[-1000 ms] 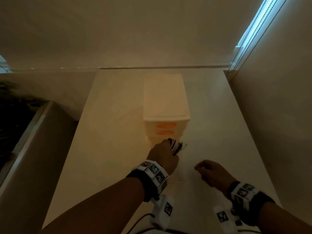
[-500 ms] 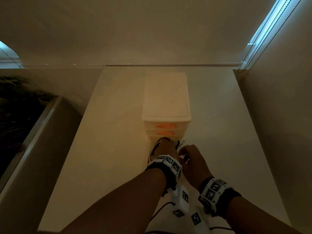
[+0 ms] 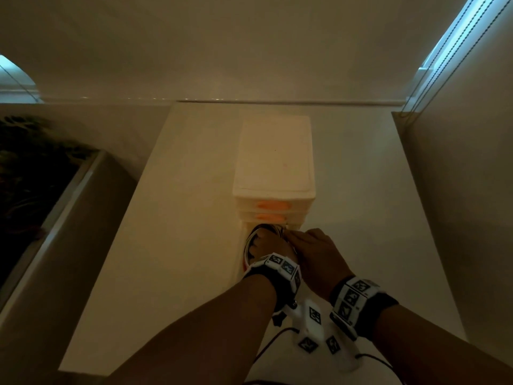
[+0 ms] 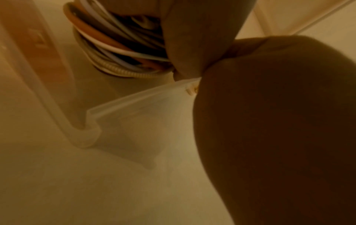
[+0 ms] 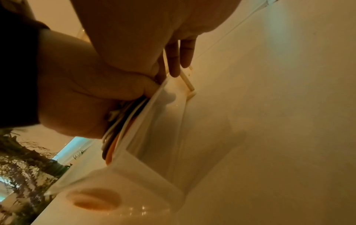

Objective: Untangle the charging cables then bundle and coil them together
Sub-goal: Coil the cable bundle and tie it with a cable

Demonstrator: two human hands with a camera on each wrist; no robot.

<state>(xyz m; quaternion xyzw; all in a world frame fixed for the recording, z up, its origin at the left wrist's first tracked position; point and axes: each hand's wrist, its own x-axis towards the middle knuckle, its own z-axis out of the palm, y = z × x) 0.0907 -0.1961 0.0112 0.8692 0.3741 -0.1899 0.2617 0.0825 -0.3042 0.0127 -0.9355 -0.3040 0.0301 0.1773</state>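
Note:
A coiled bundle of white, orange and dark charging cables (image 4: 115, 45) sits low in the pulled-out translucent bottom drawer (image 4: 134, 100) of a small white drawer unit (image 3: 273, 154). My left hand (image 3: 262, 245) grips the bundle (image 5: 119, 129) with its fingers curled round it, inside the drawer (image 5: 154, 129). A loop of cable (image 3: 249, 241) shows beside that hand. My right hand (image 3: 316, 254) lies against the left one, over the bundle. Two of its fingers (image 5: 181, 57) point straight down by the drawer's far rim. The rest of its fingers are hidden.
The drawer unit stands mid-table on a white table (image 3: 180, 218), with two shut drawers with orange handles (image 3: 273, 205) above the open one. A planter box (image 3: 69, 204) is close on the left, a wall (image 3: 458, 190) on the right, and blind cords (image 3: 444, 51) hang at the back right.
My left hand has carried the cable bundle forward and down into the open drawer. My right hand has come in from the right and now lies against the left hand.

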